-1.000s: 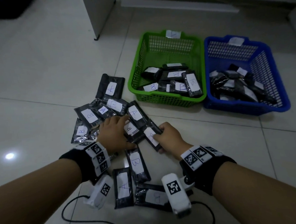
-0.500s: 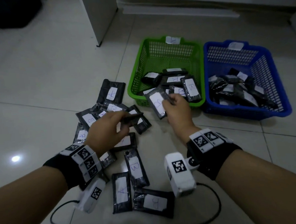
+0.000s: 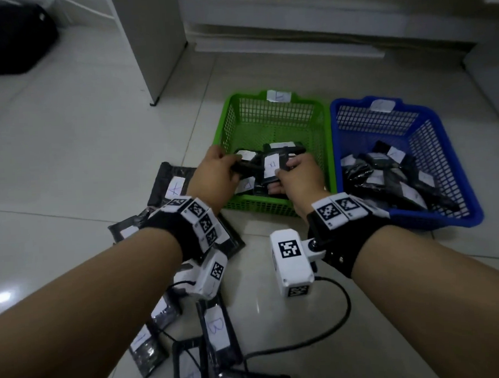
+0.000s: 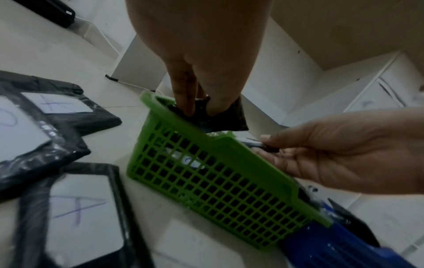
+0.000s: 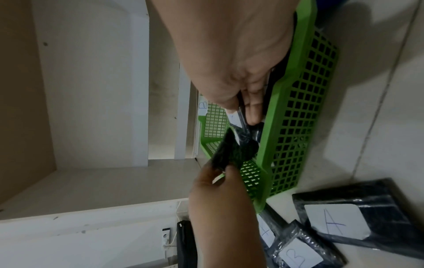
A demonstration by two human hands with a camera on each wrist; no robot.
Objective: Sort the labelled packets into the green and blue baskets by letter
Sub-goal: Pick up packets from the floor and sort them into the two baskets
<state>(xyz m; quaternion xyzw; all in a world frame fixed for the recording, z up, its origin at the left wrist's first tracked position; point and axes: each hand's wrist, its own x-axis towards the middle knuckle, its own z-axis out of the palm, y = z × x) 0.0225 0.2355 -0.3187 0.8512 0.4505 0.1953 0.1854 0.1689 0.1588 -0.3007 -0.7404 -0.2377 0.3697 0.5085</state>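
Both hands hover over the near half of the green basket (image 3: 273, 121), which holds several black packets. My left hand (image 3: 228, 169) pinches one dark packet (image 3: 248, 168) by its end; in the left wrist view the fingers (image 4: 183, 101) grip that packet (image 4: 224, 117) just above the basket rim (image 4: 220, 143). My right hand (image 3: 285, 174) pinches a packet with a white B label (image 3: 271, 165). The blue basket (image 3: 412, 119) to the right also holds several packets. More labelled packets lie on the floor, one marked A (image 3: 174, 188), one marked B (image 3: 218, 332).
A white cabinet leg (image 3: 154, 49) stands behind the baskets on the left. A black cable (image 3: 330, 329) loops on the tiles near my right forearm. A dark bag (image 3: 9, 36) sits at the far left. Bare tiles lie to the left of the packet pile.
Each hand picked a packet out of the floor pile and carried it forward and up; both now hang over the green basket. The camera has tilted forward.
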